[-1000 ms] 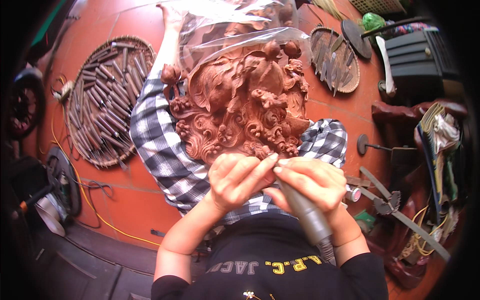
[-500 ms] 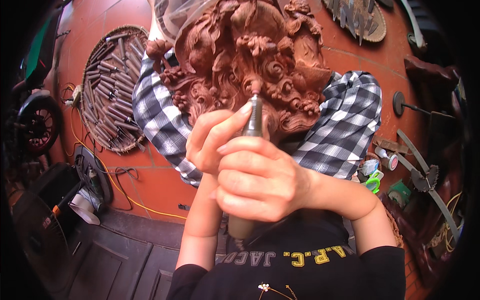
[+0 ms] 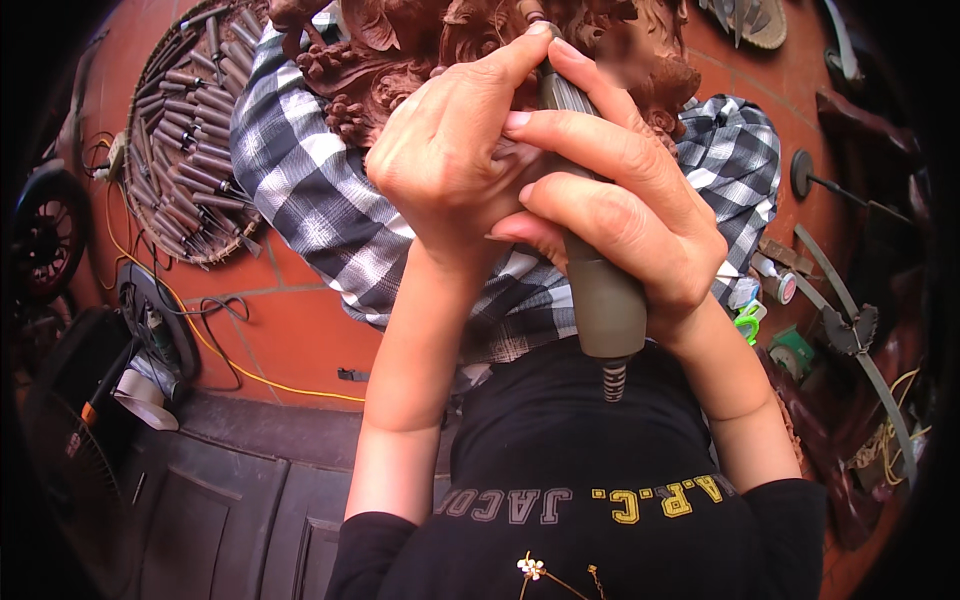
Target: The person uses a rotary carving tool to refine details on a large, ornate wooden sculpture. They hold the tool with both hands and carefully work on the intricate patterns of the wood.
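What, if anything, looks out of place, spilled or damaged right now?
Nothing visible looks spilled or damaged. The yellow cord looks untidy, though: it trails loose and uncoiled across the red floor at left.

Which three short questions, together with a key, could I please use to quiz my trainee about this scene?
1. Which hand wraps around the body of the flexible-shaft handpiece?
2. Fill in: the person's trousers have a black-and-white ____ pattern.
3. Choose: on which side of the person lies the large woven tray of brown-handled chisels? A) left B) right

Key: 1. The right hand. 2. Checked. 3. A.
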Available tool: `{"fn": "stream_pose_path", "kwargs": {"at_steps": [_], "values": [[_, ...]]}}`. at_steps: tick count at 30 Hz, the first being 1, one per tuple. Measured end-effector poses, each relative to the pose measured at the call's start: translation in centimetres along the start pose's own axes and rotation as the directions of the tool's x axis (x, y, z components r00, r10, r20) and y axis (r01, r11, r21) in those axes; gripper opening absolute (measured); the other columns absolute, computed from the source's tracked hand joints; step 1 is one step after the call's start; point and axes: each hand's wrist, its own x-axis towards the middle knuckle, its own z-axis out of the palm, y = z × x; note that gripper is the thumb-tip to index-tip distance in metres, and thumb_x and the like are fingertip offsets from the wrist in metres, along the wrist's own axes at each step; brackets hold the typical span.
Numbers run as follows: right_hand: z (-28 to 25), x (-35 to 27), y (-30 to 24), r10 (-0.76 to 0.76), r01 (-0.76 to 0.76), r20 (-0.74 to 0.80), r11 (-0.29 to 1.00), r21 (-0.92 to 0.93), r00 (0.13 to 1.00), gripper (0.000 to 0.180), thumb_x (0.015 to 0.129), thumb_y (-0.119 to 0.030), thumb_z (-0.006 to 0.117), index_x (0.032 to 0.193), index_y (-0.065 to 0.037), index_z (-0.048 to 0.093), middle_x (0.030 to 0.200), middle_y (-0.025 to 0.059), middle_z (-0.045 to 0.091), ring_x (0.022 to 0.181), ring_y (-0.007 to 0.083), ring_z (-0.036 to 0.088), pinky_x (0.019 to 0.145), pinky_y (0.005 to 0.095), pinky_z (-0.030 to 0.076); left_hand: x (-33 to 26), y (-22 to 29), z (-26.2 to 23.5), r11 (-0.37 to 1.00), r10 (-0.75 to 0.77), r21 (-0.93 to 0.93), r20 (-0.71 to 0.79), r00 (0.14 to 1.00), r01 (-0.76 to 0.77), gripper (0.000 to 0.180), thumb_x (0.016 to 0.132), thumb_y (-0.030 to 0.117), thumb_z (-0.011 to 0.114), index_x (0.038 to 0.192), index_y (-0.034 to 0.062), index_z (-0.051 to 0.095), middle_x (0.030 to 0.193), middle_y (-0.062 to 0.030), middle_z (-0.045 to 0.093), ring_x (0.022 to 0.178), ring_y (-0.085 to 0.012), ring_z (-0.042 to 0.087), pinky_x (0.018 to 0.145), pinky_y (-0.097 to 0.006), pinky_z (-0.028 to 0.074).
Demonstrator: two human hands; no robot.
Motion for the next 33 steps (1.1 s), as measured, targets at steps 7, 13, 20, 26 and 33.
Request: {"fn": "stream_pose_path", "kwargs": {"at_steps": [7,13,20,26,33], "values": [[0.3,1.1,-0.6,0.075,-0.076,-0.062,0.997,-0.013,0.995,0.03,0.068,-0.011,0.083,0.089,0.002,0.065,0.1,0.0174,0.067,0.106,0.0412,0.066,0.098,0.0524,0.053,0.9,0.4,-1.2,0.993,-0.092,-0.058,0.159,0.983,0.102,0.047,0.065,0.013,0.073,0.112,0.0105,0.075,0.07,-0.0066,0.063,0.06,-0.0224,0.062,0.057,-0.033,0.051],[0.5,1.6,-0.6,0.104,-0.109,-0.109,0.994,-0.034,0.989,0.029,0.071,-0.012,0.082,0.09,0.004,0.066,0.101,0.0188,0.067,0.105,0.04,0.066,0.1,0.0555,0.051,1.8,0.0,-1.0,0.989,-0.086,-0.099,0.226,0.97,0.11,0.048,0.068,0.014,0.073,0.115,0.0114,0.075,0.07,-0.0067,0.063,0.059,-0.0213,0.06,0.056,-0.033,0.05],[0.1,1.5,-0.9,0.135,-0.151,-0.141,0.982,-0.109,0.981,0.033,0.072,-0.012,0.086,0.094,0.003,0.066,0.105,0.0204,0.067,0.113,0.045,0.063,0.101,0.056,0.051,2.1,0.6,-0.6,0.982,-0.125,-0.103,0.281,0.952,0.159,0.046,0.072,0.011,0.071,0.118,0.0114,0.074,0.078,-0.0096,0.07,0.065,-0.0235,0.067,0.061,-0.033,0.055],[-0.1,0.8,-1.3,0.186,-0.202,-0.133,0.971,-0.126,0.974,0.034,0.073,-0.014,0.086,0.093,0.002,0.064,0.105,0.0187,0.068,0.113,0.0426,0.064,0.102,0.0578,0.05,1.8,0.9,-0.3,0.992,-0.067,-0.08,0.316,0.947,0.097,0.044,0.077,0.023,0.068,0.119,0.0092,0.071,0.075,-0.0084,0.068,0.063,-0.0248,0.066,0.058,-0.034,0.054],[0.2,0.4,-1.9,0.206,-0.223,-0.121,0.964,-0.145,0.971,0.032,0.071,-0.013,0.086,0.091,0.002,0.065,0.103,0.0179,0.068,0.109,0.0424,0.065,0.1,0.0569,0.051,1.2,1.1,-0.9,0.989,-0.096,-0.076,0.327,0.94,0.127,0.047,0.074,0.024,0.068,0.118,0.0084,0.07,0.076,-0.0067,0.064,0.061,-0.0244,0.064,0.055,-0.034,0.052]]}}
